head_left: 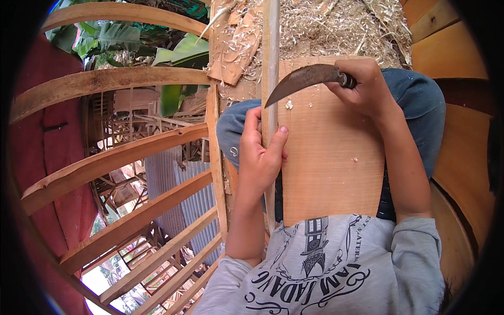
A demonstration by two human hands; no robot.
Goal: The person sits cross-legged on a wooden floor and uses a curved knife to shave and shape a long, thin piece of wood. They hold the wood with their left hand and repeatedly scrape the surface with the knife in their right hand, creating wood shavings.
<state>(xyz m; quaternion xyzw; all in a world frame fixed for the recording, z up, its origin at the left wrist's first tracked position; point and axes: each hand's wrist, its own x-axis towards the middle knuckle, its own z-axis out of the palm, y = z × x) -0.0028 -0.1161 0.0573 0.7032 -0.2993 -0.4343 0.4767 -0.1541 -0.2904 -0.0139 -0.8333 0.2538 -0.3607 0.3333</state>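
My right hand [362, 86] is closed round the dark handle of a curved knife [304, 81], its broad sickle-like blade pointing left. The blade's tip lies at a long, narrow wooden strip [270, 58], just above my other hand; whether it touches the wood I cannot tell. Wrapped about the strip, my left hand [262, 149] has its thumb on the right side and its fingers partly hidden behind. The strip runs from the top of the view down past my left forearm. Between my legs lies a wide flat wooden board [331, 157] with a few small shavings on it.
Pale curled shavings [336, 29] are heaped beyond the board. On the left, a railing of wooden slats [131, 186] borders a drop, with corrugated sheets [194, 194] and stacked timber below. Curved wooden panels [457, 152] stand close on my right.
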